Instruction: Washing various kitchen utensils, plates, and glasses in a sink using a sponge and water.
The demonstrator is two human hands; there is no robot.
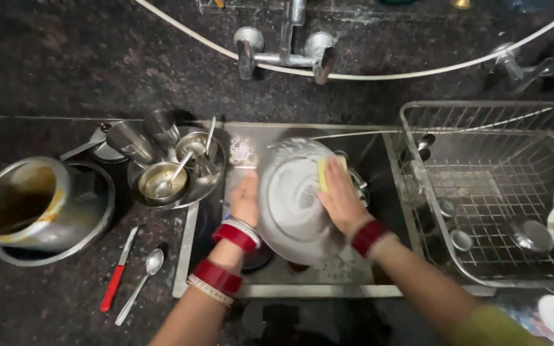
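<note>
A round steel plate (pixel 290 195), soapy on its face, is held tilted over the steel sink (pixel 251 148). My left hand (pixel 245 200) grips the plate's left rim. My right hand (pixel 340 200) presses a yellow sponge (pixel 323 172) against the plate's right side. Both wrists carry red bangles. More vessels lie in the sink under the plate, mostly hidden.
Left of the sink stands a steel tray (pixel 209 186) with tumblers, small bowls and spoons, a big dirty pot (pixel 30 206), a red-handled knife (pixel 117 272) and a spoon (pixel 141 277). A wire drying rack (pixel 482 192) with plates is at right. A tap (pixel 286 48) hangs above.
</note>
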